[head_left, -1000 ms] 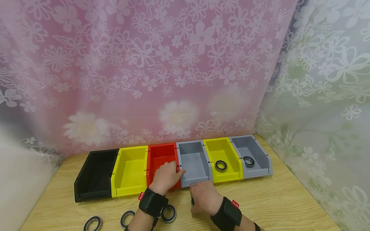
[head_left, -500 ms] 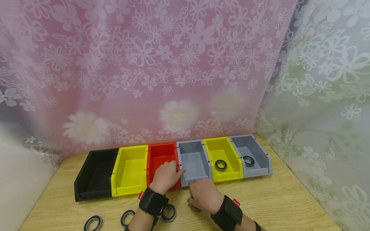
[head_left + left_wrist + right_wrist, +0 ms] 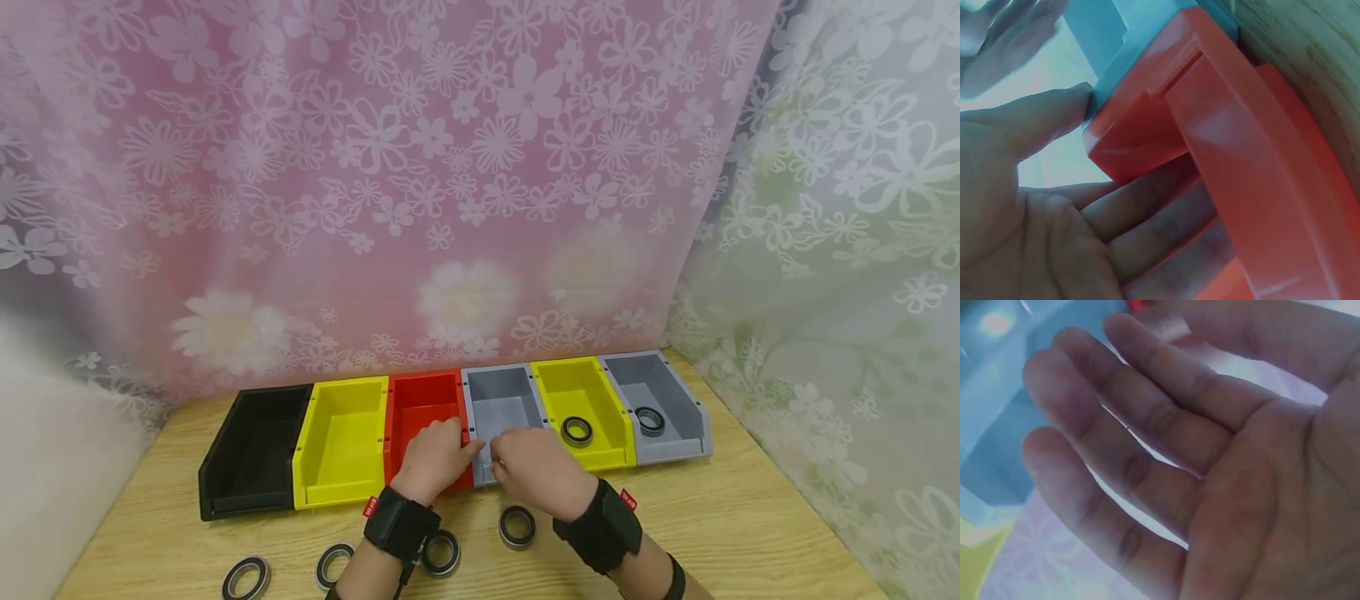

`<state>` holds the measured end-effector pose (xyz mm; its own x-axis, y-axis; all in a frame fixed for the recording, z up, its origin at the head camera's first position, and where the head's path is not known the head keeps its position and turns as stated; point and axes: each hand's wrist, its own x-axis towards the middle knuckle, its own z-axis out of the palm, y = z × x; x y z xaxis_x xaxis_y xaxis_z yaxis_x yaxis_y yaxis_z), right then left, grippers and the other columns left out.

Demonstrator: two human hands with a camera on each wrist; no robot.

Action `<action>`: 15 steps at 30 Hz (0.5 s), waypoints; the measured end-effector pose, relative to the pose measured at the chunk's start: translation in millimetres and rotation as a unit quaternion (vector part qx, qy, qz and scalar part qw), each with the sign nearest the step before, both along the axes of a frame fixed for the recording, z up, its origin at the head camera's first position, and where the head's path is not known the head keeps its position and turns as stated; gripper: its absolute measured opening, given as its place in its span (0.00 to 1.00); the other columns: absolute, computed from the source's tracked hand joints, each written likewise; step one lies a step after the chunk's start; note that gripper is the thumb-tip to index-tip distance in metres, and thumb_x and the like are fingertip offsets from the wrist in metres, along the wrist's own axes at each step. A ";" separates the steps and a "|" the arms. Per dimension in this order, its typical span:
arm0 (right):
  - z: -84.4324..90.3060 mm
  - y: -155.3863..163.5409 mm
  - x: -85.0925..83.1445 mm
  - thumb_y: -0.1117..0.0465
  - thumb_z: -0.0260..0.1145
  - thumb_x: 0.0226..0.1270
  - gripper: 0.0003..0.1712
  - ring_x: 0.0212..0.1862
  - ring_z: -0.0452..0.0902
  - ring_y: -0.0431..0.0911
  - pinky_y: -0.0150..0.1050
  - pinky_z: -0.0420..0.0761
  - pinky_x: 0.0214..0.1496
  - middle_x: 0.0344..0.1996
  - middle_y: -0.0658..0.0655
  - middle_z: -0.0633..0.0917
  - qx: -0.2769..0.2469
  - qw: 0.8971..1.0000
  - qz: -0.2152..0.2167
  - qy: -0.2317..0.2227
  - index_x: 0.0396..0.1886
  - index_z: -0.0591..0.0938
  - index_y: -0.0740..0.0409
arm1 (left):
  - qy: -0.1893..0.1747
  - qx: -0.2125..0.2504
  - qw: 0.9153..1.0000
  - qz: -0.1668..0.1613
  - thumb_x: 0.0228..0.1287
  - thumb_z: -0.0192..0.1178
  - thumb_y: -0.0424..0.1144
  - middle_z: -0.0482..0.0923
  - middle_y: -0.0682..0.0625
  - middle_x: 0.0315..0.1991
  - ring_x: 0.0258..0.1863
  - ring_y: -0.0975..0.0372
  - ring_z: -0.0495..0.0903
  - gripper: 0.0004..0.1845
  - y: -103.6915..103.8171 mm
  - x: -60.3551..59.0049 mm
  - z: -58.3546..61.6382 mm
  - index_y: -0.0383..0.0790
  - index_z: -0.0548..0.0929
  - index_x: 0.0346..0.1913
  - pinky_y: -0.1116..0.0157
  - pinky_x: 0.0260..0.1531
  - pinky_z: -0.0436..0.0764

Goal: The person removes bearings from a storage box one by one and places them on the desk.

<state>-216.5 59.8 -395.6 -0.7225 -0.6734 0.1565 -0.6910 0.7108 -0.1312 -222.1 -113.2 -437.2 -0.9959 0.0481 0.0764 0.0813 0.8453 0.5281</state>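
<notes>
My left hand (image 3: pixel 435 457) holds the front right corner of the red bin (image 3: pixel 418 404). In the left wrist view its fingers (image 3: pixel 1166 219) lie inside the red bin (image 3: pixel 1235 144) and the thumb presses against the grey bin (image 3: pixel 1107 37) beside it. My right hand (image 3: pixel 536 471) hovers over the front edge of that grey bin (image 3: pixel 501 400). Its fingers (image 3: pixel 1147 419) are spread and relaxed, with nothing in them. A black-and-steel bearing (image 3: pixel 517 527) lies on the table just behind the right hand.
Several bins stand in a row: black (image 3: pixel 251 450), yellow (image 3: pixel 341 442), red, grey, yellow (image 3: pixel 581 392) holding a bearing (image 3: pixel 576 431), and grey (image 3: pixel 663 392) holding a bearing (image 3: pixel 649 420). Three more bearings (image 3: pixel 438 554) (image 3: pixel 333 567) (image 3: pixel 245 578) lie near the table's front edge. Curtains hang behind and to the right.
My right hand has moved forward from the table to the grey bin's front, uncovering the bearing it was over. The left hand has stayed on the red bin.
</notes>
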 end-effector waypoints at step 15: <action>30.6 4.3 -18.6 0.51 0.71 0.71 0.24 0.57 0.81 0.55 0.47 0.86 0.48 0.55 0.58 0.85 -0.074 0.996 -0.043 -0.013 0.62 0.82 0.57 | -0.021 0.000 1.000 0.004 0.65 0.72 0.46 0.64 0.50 0.14 0.12 0.58 0.69 0.19 1.8 -1.4 -0.4 0.38 0.76 0.28 0.65 0.15 0.67</action>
